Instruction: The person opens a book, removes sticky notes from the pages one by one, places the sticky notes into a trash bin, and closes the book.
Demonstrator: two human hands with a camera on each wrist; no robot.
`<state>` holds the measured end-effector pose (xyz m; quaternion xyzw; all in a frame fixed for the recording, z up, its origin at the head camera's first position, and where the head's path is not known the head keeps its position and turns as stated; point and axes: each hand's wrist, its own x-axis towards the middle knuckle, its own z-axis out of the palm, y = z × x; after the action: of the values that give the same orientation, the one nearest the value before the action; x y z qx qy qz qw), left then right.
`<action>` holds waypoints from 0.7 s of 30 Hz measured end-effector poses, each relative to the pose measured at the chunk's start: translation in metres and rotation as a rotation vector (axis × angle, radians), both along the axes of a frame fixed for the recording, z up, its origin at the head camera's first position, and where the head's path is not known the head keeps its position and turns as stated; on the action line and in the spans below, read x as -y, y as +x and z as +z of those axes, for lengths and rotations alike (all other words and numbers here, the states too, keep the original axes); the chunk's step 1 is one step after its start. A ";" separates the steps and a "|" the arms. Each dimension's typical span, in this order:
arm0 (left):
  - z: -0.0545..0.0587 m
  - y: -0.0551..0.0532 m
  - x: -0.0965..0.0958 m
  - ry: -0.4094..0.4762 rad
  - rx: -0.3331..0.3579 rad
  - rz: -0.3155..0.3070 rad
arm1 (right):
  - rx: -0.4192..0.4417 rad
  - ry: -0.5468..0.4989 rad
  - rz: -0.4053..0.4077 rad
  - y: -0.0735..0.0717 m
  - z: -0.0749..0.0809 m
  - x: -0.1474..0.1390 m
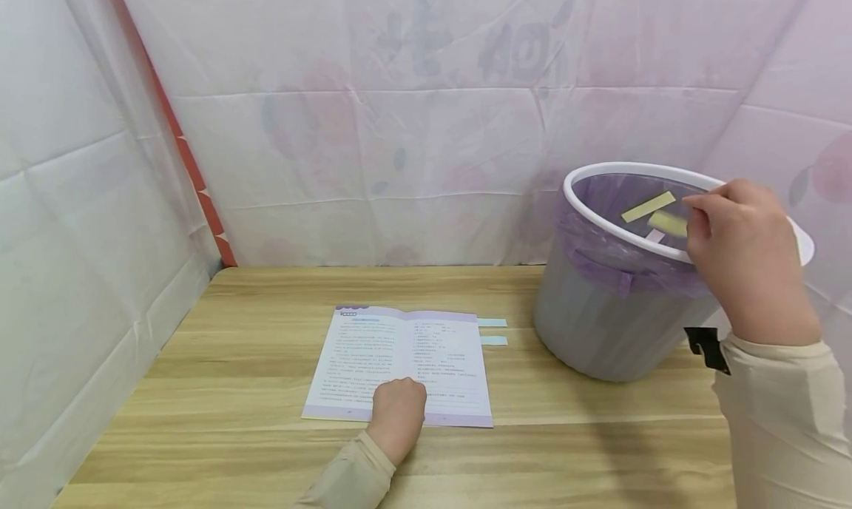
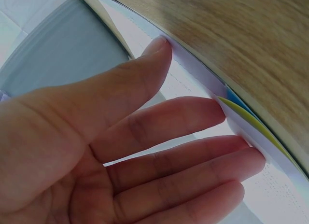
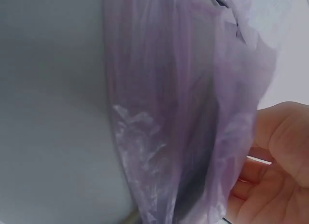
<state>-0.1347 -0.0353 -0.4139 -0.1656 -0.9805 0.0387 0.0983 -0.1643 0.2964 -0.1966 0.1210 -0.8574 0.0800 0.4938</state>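
Note:
An open booklet (image 1: 439,346) with printed pages lies on the wooden table. My left hand (image 1: 399,416) rests on its lower middle; in the left wrist view the fingers are loosely extended, fingertips against the page. My right hand (image 1: 748,254) is over the near rim of a grey bin (image 1: 599,324) lined with a purple bag (image 1: 626,272). Just below its fingertips a blurred yellow paper strip (image 1: 668,223) appears apart from them, inside the bin opening. The bag hides part of this hand in the right wrist view.
Another yellow strip (image 1: 648,206) and a pinkish strip (image 1: 655,235) show inside the bin. Two light-blue tabs (image 1: 493,339) stick out from the booklet's right edge. Pale patterned sheets (image 1: 413,161) stand behind the table and at both sides.

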 end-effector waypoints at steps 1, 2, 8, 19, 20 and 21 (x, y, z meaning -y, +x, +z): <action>0.000 0.000 0.000 -0.001 -0.001 0.000 | -0.002 -0.002 0.008 0.001 0.000 0.001; 0.000 0.000 0.000 -0.002 0.000 0.000 | -0.007 -0.003 0.013 0.003 0.000 0.003; 0.001 0.001 0.000 0.000 -0.009 -0.001 | -0.049 0.036 0.220 0.017 -0.012 0.042; -0.001 0.001 0.000 0.033 -0.048 -0.004 | 0.985 -0.307 0.434 -0.038 -0.128 0.114; -0.001 0.001 -0.001 0.033 -0.048 -0.003 | 1.070 -0.356 0.427 -0.046 -0.139 0.114; -0.001 0.001 -0.001 0.031 -0.048 -0.004 | 1.137 -0.402 0.414 -0.052 -0.148 0.113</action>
<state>-0.1339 -0.0343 -0.4151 -0.1651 -0.9780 0.0271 0.1244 -0.2167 0.1832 -0.3444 0.1280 -0.9127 0.3848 -0.0509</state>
